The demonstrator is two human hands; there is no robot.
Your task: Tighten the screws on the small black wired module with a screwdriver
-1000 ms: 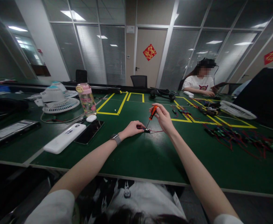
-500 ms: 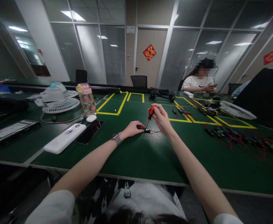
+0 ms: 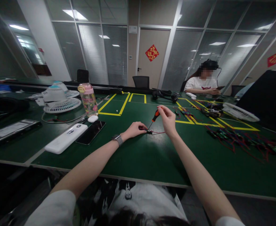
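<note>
My right hand (image 3: 167,121) grips the end of an orange and black screwdriver (image 3: 156,115) between its fingers. The screwdriver leans to the right, its thin shaft reaching down to a small dark terminal block or circuit piece (image 3: 149,132) on the green table (image 3: 138,157). Thin red and dark wires (image 3: 158,132) run from that piece toward the right. From the left, my left hand (image 3: 135,130) holds the small piece by its wired side, fingers closed; the fingertips partly hide it. A watch sits on my left wrist.
Left of my arms lie a white power bank (image 3: 66,138), a black phone (image 3: 91,132), a pink-lidded bottle (image 3: 88,99) and a white fan (image 3: 61,103). Bundles of wired circuit boards (image 3: 248,141) spread at the right. Across the table a person (image 3: 204,78) sits.
The screwdriver has tilted further to the right as my right hand shifted right, gripping the handle's end. Its tip stays at the small piece. My left hand has hardly moved.
</note>
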